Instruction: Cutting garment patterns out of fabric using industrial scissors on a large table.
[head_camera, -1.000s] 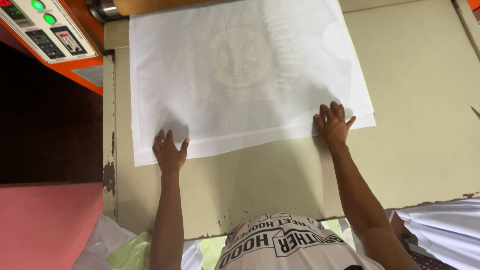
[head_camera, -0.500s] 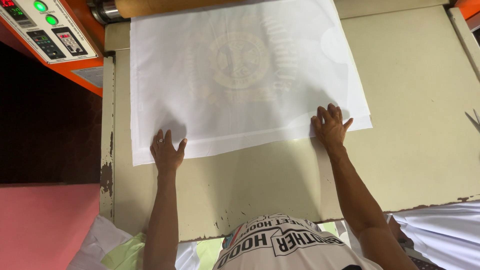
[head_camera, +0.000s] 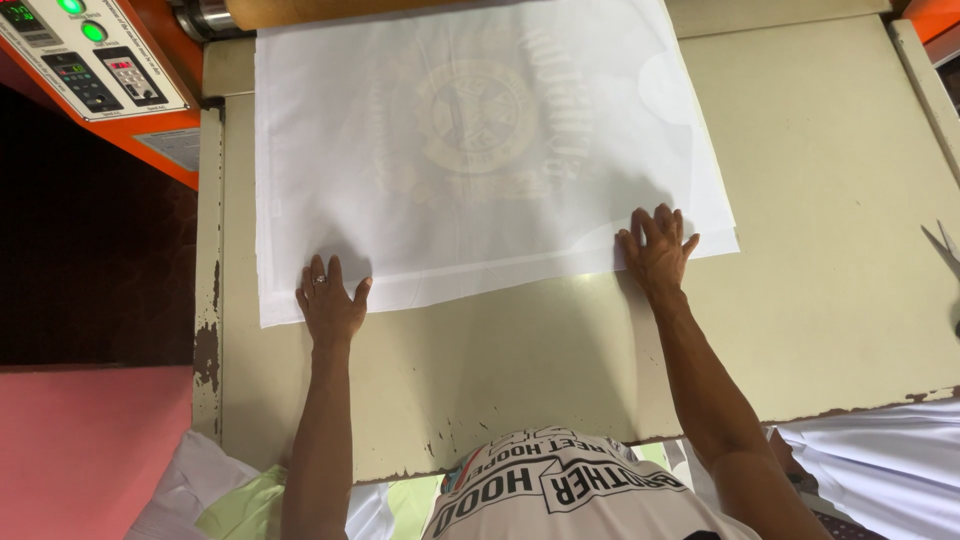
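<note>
Your left hand (head_camera: 330, 305) flat, fingers spread, on near edge of thin white printed sheet (head_camera: 480, 150); right hand (head_camera: 658, 250) likewise, at sheet's near right corner.

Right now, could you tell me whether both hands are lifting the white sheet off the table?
No, the left hand and right hand lie flat on the white sheet, which rests on the table.

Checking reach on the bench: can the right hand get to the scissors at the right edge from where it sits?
Probably yes. The right hand lies flat on the white sheet's near edge, and only bare table lies between it and the scissors. Nothing blocks a sideways sweep, though only the scissor tips show, at the frame edge.
</note>
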